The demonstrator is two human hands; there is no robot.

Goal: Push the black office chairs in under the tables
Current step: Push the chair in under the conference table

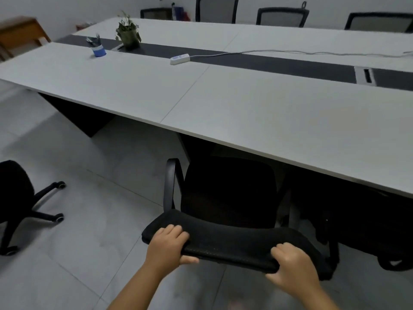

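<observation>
A black office chair [228, 193] stands in front of me at the near edge of the long white table [201, 104]. Its seat reaches partly under the tabletop. My left hand [167, 245] grips the left end of the chair's top backrest edge, fingers over the top and thumb underneath. My right hand [290, 262] grips the right part of the same edge in the same way. A second black office chair [15, 198] stands out on the floor at the far left, apart from the table.
On the table are a blue pen cup [98, 49], a potted plant [128, 33] and a white power strip [180, 58] with its cable. Several chairs [216, 8] line the far side. Another black chair [368, 220] sits under the table at right. Grey tile floor [89, 220] lies to my left.
</observation>
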